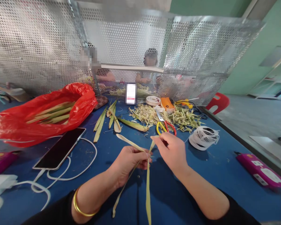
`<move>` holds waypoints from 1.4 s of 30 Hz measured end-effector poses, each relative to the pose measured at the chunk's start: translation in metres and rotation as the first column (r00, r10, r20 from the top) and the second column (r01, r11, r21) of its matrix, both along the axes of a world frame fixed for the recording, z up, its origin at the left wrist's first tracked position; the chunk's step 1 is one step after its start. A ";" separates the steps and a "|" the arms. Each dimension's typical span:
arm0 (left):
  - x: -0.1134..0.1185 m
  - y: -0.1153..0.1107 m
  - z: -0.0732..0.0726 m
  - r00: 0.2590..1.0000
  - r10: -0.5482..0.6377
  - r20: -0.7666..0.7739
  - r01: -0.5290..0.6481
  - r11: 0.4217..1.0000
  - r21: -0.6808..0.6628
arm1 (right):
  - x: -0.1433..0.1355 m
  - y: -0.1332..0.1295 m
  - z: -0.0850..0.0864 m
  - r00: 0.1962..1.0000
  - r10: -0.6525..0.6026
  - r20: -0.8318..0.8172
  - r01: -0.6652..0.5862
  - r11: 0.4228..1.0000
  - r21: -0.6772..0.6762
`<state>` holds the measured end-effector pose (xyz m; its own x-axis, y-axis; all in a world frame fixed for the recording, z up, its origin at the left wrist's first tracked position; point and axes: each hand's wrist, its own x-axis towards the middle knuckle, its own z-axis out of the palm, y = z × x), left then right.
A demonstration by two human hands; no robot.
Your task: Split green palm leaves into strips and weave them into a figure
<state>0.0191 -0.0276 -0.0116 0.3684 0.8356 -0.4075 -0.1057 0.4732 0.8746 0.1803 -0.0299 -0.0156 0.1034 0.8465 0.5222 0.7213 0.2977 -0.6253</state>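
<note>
My left hand [134,157] pinches several pale yellow-green leaf strips [148,190] where they cross. One strip sticks out to the upper left, and two hang down toward the table's near side. Close beside it, my right hand [170,150] has its thumb and fingertips closed on the upper end of a strip, just above the crossing. The fingers partly hide where the strips meet. Beyond the right hand lie scissors [164,121] with one yellow and one red handle. Broader green leaf pieces [133,124] are spread out past the left hand.
A red plastic bag [81,93] of long leaves stands left, near a phone [61,150] with a white cable. Piles of shredded leaf [184,118] lie at the back. A spool of white cord [203,138] and a purple packet [259,170] are right. People sit behind the perforated metal screen [128,40].
</note>
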 end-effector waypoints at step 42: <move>-0.001 -0.002 0.002 1.000 0.004 0.009 -0.004 0.998 0.055 | -0.006 0.002 0.003 0.773 0.105 -0.625 -0.391 0.855 -0.341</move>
<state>0.0179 -0.0299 -0.0091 0.3685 0.8580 -0.3578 -0.1153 0.4241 0.8982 0.1742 -0.0284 -0.0127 0.0090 0.9999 0.0129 0.1295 0.0116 -0.9915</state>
